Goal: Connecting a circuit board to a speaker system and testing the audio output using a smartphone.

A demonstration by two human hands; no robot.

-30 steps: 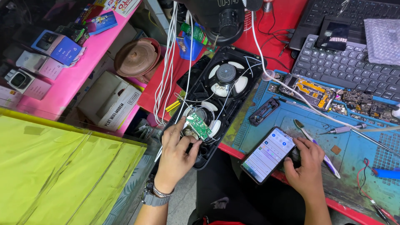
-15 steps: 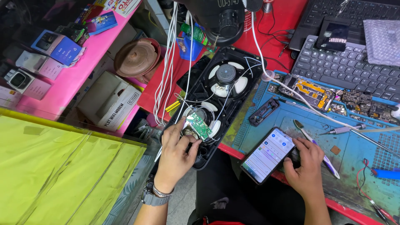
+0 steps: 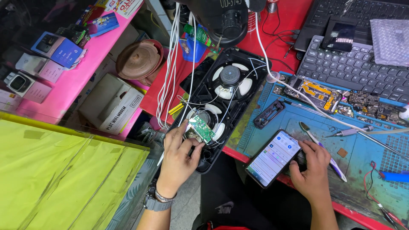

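Blue matting (image 3: 362, 170) covers the near part of the red workbench (image 3: 298, 17), and both my hands rest at its front edge. My left hand (image 3: 179, 159), with a watch at the wrist, lies on the lower end of the open black speaker housing (image 3: 221, 106); its fingers are curled around the small green circuit board (image 3: 202, 129), thumb and forefinger pinching the board's lower edge above the lower speaker cone. My right hand (image 3: 313, 168) lies on the mat just beside the smartphone (image 3: 272, 157), thumb touching the phone's right edge, fingers loosely curled and gripping nothing; the phone lies face up, screen lit, tilted across the bench edge. A white-handled tool (image 3: 324, 149) lies on the mat beside this hand. Beyond the phone sits a small black bracket (image 3: 269, 114), then a disassembled phone board (image 3: 317, 93) with orange parts. White cables (image 3: 170, 68) run down the left side of the housing. Farther back stand a black keyboard (image 3: 353, 68) and, to the far left, a pink shelf (image 3: 72, 85) holding small boxes.
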